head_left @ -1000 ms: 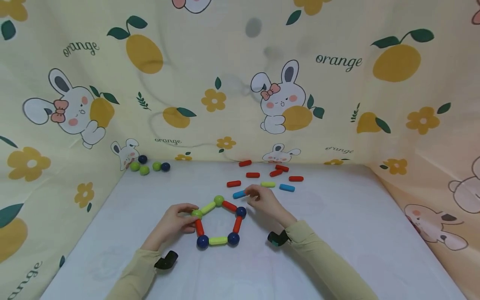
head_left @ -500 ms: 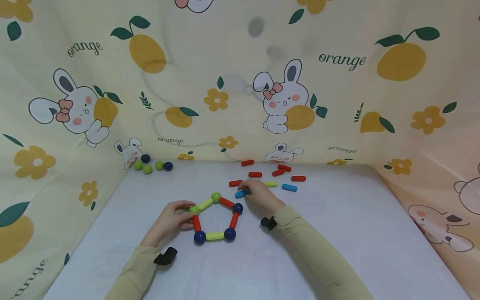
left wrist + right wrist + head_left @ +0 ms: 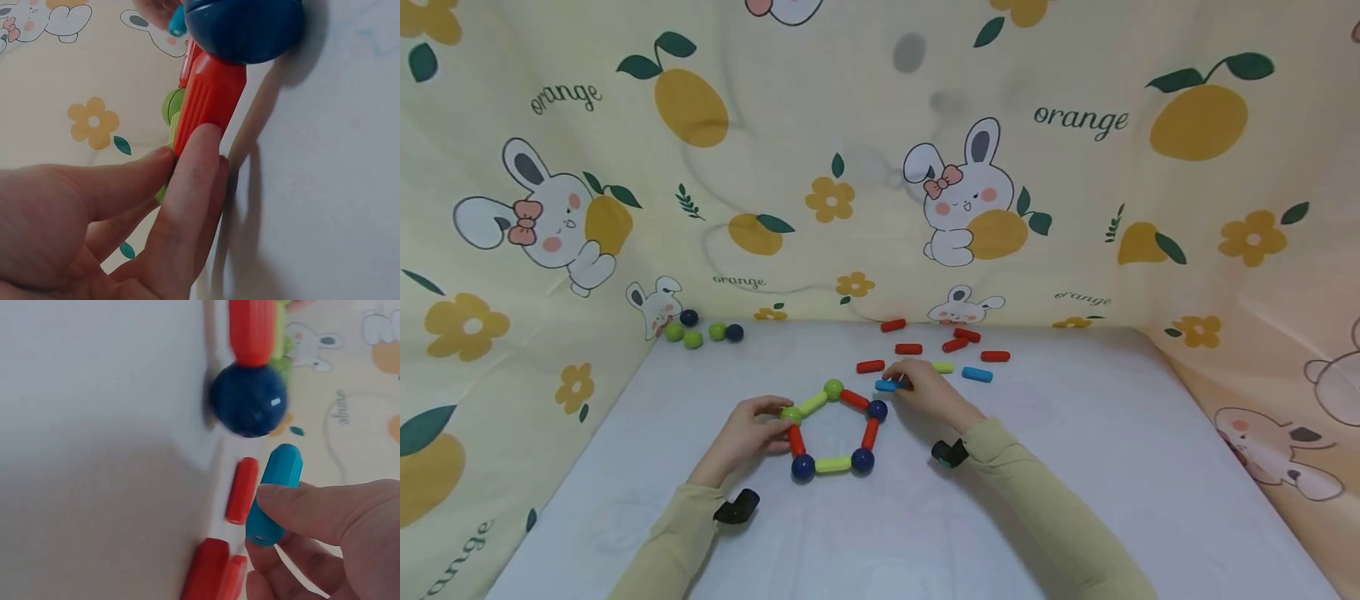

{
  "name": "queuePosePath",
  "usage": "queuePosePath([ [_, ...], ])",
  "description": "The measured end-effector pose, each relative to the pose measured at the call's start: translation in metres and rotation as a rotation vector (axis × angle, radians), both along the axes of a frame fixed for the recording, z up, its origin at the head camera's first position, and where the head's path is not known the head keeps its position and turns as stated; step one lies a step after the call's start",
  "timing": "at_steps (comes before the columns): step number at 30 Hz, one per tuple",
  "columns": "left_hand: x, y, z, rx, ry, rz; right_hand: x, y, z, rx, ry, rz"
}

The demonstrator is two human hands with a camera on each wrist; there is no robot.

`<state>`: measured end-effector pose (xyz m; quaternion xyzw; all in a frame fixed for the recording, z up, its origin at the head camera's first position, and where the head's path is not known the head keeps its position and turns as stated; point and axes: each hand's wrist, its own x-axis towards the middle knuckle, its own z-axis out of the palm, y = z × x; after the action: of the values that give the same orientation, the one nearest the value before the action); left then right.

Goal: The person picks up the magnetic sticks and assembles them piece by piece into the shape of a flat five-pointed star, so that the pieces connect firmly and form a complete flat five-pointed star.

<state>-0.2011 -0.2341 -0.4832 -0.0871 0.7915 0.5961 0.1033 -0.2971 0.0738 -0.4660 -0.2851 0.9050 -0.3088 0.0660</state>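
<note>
Rods and balls form a joined pentagon on the white table, with a green ball (image 3: pixel 833 389) at its top, a navy ball (image 3: pixel 877 410) at upper right and a red rod (image 3: pixel 870 433) below that. My left hand (image 3: pixel 747 435) grips its left corner, where a green ball (image 3: pixel 791 414) meets another red rod (image 3: pixel 209 94); the fingers partly cover that joint. Just right of the pentagon, my right hand (image 3: pixel 931 392) pinches a blue rod (image 3: pixel 284 465) between thumb and fingers. In the right wrist view the blue rod is apart from the navy ball (image 3: pixel 249 400).
Beyond my right hand lie several loose red rods (image 3: pixel 908 349), a yellow-green rod (image 3: pixel 943 367) and another blue rod (image 3: pixel 977 375). Several green and navy balls (image 3: pixel 693 339) sit at the back left corner. A printed cloth (image 3: pixel 865 250) walls the table's back and sides.
My right hand has taken hold of the blue rod, which has turned slightly and shifted a little. The left hand keeps its grip on the pentagon's left corner.
</note>
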Motion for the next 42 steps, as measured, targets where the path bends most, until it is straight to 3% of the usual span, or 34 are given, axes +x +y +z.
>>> queuePosePath([
  [5, -0.002, 0.004, 0.002, 0.003, 0.001, 0.01, 0.007, 0.015, 0.004, -0.057, -0.045, -0.016],
  [12, -0.004, 0.005, 0.002, 0.018, -0.001, 0.018, 0.02, 0.031, 0.001, -0.056, -0.137, 0.014],
  [16, -0.003, 0.005, 0.003, 0.013, 0.004, 0.022, 0.026, 0.03, -0.004, -0.056, -0.162, 0.041],
  [26, 0.001, 0.005, 0.003, -0.004, -0.009, 0.042, 0.031, 0.02, -0.006, -0.091, -0.195, 0.017],
  [31, 0.003, 0.003, 0.002, 0.013, -0.007, 0.05, 0.022, 0.021, -0.001, -0.095, -0.179, 0.008],
  [37, 0.005, 0.0, 0.001, 0.037, 0.002, 0.046, -0.008, 0.021, 0.005, -0.177, -0.115, -0.014],
  [42, 0.005, 0.001, 0.002, 0.047, -0.003, 0.041, -0.031, 0.015, 0.005, -0.202, -0.169, -0.006],
])
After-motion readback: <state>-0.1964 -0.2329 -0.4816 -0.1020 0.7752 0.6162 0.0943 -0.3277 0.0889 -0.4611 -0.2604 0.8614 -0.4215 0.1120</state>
